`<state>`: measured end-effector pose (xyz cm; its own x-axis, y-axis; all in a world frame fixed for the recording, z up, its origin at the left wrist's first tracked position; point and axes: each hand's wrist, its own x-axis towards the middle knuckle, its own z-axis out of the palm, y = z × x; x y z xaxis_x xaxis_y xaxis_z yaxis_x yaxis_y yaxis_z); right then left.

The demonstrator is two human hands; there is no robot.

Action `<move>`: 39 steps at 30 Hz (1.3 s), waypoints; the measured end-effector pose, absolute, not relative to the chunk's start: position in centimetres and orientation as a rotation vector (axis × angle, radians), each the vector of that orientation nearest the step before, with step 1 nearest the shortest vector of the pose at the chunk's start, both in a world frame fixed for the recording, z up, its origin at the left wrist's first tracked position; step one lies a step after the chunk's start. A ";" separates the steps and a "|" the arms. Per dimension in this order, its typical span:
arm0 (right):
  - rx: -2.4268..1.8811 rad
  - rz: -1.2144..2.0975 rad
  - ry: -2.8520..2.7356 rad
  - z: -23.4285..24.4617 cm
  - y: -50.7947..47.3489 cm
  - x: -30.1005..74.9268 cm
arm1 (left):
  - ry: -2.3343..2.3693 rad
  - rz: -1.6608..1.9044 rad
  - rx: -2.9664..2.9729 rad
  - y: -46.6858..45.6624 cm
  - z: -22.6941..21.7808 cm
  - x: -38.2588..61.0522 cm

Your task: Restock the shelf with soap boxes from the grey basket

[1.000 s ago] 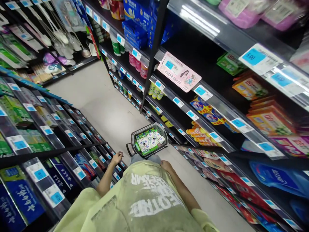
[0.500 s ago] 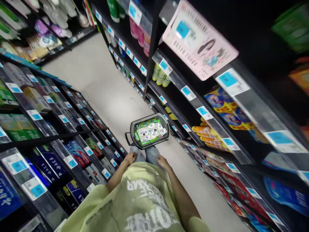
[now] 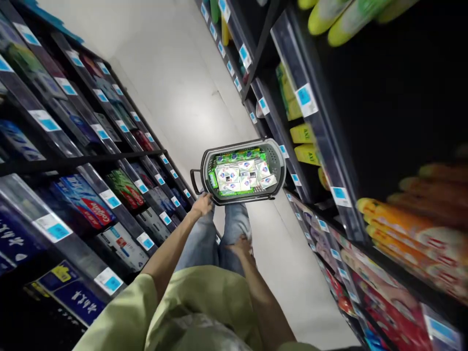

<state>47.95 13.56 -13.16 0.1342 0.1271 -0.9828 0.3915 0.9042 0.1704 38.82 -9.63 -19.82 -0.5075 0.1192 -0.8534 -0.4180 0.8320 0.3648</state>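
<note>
Left grip [image 3: 202,204] touches the near rim of the basket [image 3: 278,170]

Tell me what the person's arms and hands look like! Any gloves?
No gloves. The left hand and right hand are bare, with no ring or watch that I can see, though the right one is blurred. Both arms are bare up to loose, short, pale yellow-green sleeves.
</note>
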 end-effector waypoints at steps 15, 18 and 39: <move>0.783 -0.082 1.629 -20.7 9.3 49.8 | 2.201 0.308 -0.066 -7.6 -36.9 31.5; 0.801 -0.100 1.632 -20.9 9.3 49.3 | 2.177 0.154 -0.043 -6.7 -37.6 30.9; 0.781 -0.007 1.733 -21.2 11.2 47.8 | 2.007 0.106 0.025 -7.4 -36.9 30.8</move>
